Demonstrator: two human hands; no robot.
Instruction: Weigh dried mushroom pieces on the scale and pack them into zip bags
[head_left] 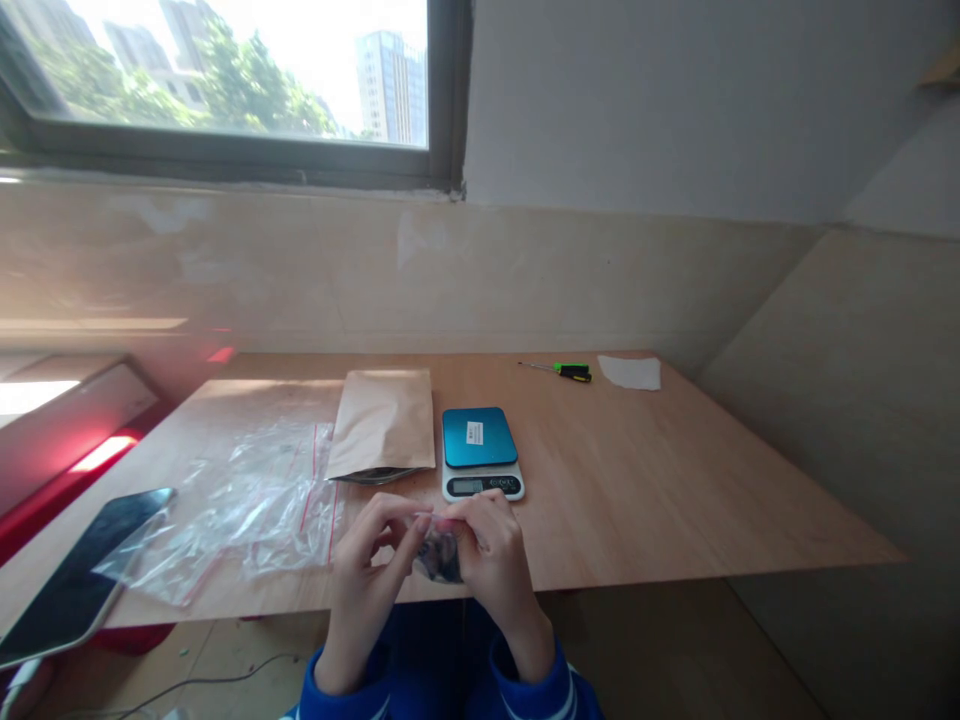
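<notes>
My left hand (371,570) and my right hand (491,555) meet at the table's front edge, both pinching the top of a small clear zip bag (439,552) with dark contents I cannot make out. Just beyond the hands stands a small scale with a blue top (480,437). A brown paper pouch (384,422) lies to the left of the scale, its open end toward me. A pile of clear zip bags with red strips (247,500) lies further left.
A dark phone (82,575) lies at the table's front left corner. A green-handled screwdriver (571,371) and a white paper scrap (631,372) rest at the back right. The wooden table (675,480) meets tiled walls behind and to the right; a window sits above.
</notes>
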